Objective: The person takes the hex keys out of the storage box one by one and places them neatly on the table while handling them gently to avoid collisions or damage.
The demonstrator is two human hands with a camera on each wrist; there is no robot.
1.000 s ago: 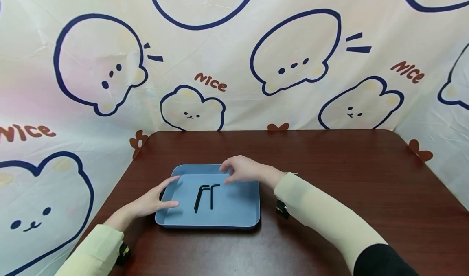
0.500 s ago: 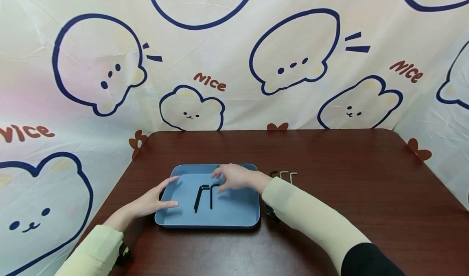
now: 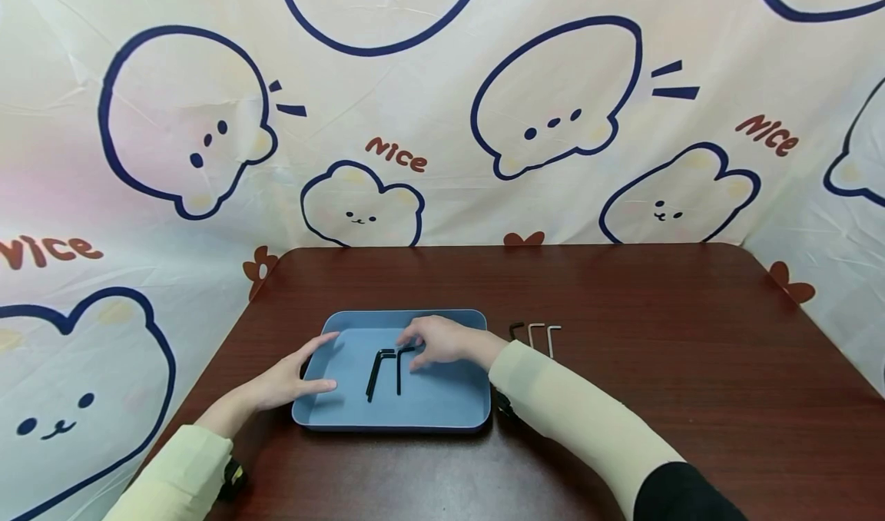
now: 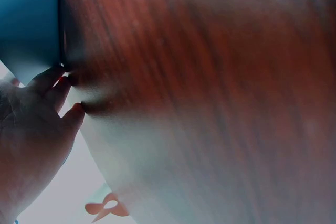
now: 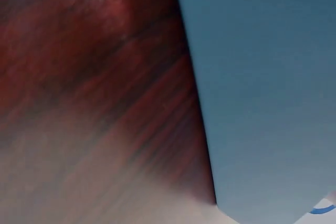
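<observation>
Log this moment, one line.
left hand: at blue tray, left side; right hand: over tray, near black hex key; three hex keys: on table

From my head, one view faces forward and down over the table (image 3: pixel 657 306), far enough back to take in the tray (image 3: pixel 442 402), my left hand (image 3: pixel 282 380), my right hand (image 3: pixel 445 339) and the patterned cloth (image 3: pixel 449 114) beyond. The left wrist view sits low and close, looking past my left fingers across the table, with part of the tray and a bit of cloth. The right wrist view is right up against the tray, which fills much of it, beside blurred table and a sliver of cloth. All three share tray, table and cloth; the head and left wrist views also share my left hand.
</observation>
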